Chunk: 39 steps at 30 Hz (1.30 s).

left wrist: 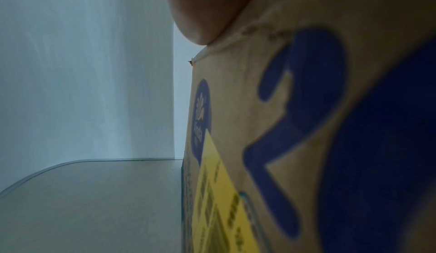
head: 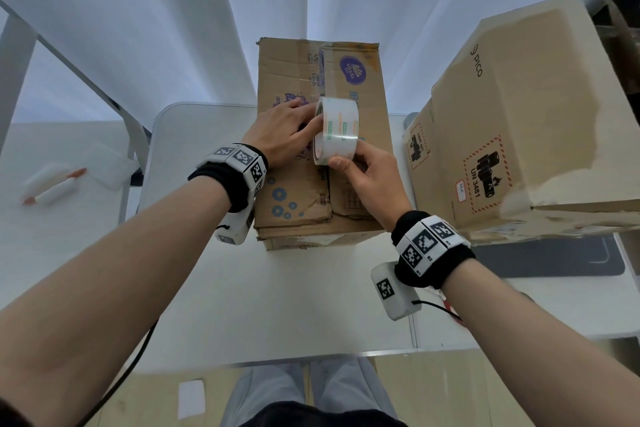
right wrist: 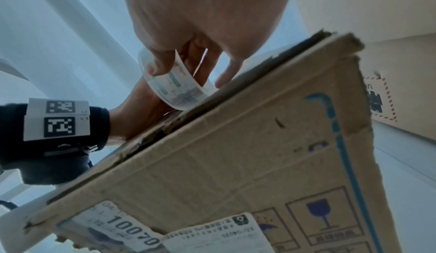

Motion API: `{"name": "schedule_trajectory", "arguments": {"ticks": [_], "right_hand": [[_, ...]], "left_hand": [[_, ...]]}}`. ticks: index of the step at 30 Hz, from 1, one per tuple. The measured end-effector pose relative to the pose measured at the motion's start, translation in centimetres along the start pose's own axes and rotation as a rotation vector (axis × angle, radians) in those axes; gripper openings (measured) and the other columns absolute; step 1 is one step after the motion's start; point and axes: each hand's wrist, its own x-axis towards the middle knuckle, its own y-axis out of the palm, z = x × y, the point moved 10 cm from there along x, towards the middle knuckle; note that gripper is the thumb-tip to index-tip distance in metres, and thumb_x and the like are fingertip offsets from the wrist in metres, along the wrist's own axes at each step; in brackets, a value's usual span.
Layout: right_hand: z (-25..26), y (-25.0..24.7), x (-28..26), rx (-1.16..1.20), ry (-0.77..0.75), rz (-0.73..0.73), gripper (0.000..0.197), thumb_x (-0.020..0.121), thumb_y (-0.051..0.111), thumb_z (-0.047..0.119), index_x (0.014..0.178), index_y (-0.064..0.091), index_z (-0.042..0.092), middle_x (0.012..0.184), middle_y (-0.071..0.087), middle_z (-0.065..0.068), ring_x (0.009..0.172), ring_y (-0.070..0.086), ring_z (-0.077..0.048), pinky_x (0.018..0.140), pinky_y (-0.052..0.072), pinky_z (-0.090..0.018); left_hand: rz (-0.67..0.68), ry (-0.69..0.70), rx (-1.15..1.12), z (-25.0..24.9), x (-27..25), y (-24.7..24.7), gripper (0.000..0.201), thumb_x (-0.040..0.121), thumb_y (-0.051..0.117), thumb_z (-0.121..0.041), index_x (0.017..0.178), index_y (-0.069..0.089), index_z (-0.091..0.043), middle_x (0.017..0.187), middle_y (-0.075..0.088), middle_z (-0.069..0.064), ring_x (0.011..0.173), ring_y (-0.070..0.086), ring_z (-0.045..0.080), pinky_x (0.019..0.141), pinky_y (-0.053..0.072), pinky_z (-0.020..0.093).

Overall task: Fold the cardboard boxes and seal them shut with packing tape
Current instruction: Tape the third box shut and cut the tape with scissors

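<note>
A brown cardboard box [head: 294, 191] with purple print stands on the white table [head: 277, 295], its top flaps folded shut. A strip of clear tape [head: 320, 80] runs along the middle seam from the far edge to a roll of packing tape [head: 337, 128]. My right hand [head: 367, 180] grips the roll from the near side, thumb on its rim. My left hand [head: 280, 135] lies flat on the left flap, fingers touching the roll's side. The right wrist view shows the roll [right wrist: 174, 89] pinched above the box [right wrist: 235, 154]. The left wrist view shows only the palm [left wrist: 207, 5] and the box side [left wrist: 271, 70].
A larger tan box [head: 519, 114] with hazard labels stands close on the right, nearly touching. A dark mat [head: 547, 260] lies beneath its near edge. On a lower surface at left rest a white roll and a pen [head: 52, 187].
</note>
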Motion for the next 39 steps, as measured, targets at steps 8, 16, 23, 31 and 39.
{"name": "schedule_trajectory", "arguments": {"ticks": [8, 16, 23, 31, 39], "right_hand": [[-0.3, 0.0, -1.3, 0.072, 0.038, 0.05, 0.036, 0.094, 0.065, 0.03, 0.125, 0.065, 0.011, 0.117, 0.07, -0.004, 0.108, 0.066, -0.018, 0.088, 0.057, -0.044], [-1.2, 0.6, -2.3, 0.186, 0.082, 0.125, 0.04, 0.095, 0.064, 0.026, 0.132, 0.06, 0.012, 0.124, 0.067, 0.0, 0.117, 0.062, -0.014, 0.098, 0.053, -0.036], [-1.0, 0.8, -2.5, 0.111, 0.051, 0.093, 0.031, 0.097, 0.063, 0.02, 0.127, 0.062, 0.014, 0.119, 0.068, 0.003, 0.114, 0.062, -0.01, 0.099, 0.052, -0.036], [-1.4, 0.3, -2.3, 0.217, 0.068, 0.067, 0.033, 0.094, 0.066, 0.015, 0.127, 0.064, 0.008, 0.123, 0.068, -0.003, 0.119, 0.062, -0.016, 0.103, 0.051, -0.04], [-1.4, 0.3, -2.4, 0.287, 0.097, 0.065, 0.036, 0.094, 0.067, 0.015, 0.129, 0.062, 0.006, 0.125, 0.067, -0.008, 0.119, 0.062, -0.019, 0.102, 0.051, -0.042]], "left_hand": [[0.015, 0.009, -0.032, 0.0, -0.3, 0.2, 0.067, 0.095, 0.01, -0.063, 0.147, 0.042, -0.038, 0.137, 0.058, 0.0, 0.134, 0.045, 0.023, 0.095, 0.046, 0.048], [-0.058, 0.024, -0.1, -0.5, -0.5, -0.6, 0.061, 0.094, 0.018, -0.054, 0.129, 0.06, -0.026, 0.12, 0.066, 0.001, 0.113, 0.058, 0.021, 0.087, 0.049, 0.046], [-0.077, 0.116, -0.115, -1.6, -1.2, -0.8, 0.049, 0.094, 0.029, -0.031, 0.133, 0.056, -0.019, 0.118, 0.067, 0.009, 0.101, 0.062, 0.026, 0.081, 0.051, 0.045], [-0.058, 0.086, -0.108, -1.5, -1.0, -0.7, 0.057, 0.088, 0.024, -0.034, 0.13, 0.059, -0.019, 0.097, 0.072, 0.007, 0.073, 0.061, 0.025, 0.068, 0.05, 0.042], [-0.054, 0.061, -0.105, -1.5, -1.0, -0.7, 0.058, 0.087, 0.021, -0.039, 0.12, 0.063, -0.016, 0.097, 0.072, 0.008, 0.073, 0.06, 0.024, 0.066, 0.047, 0.037]]}}
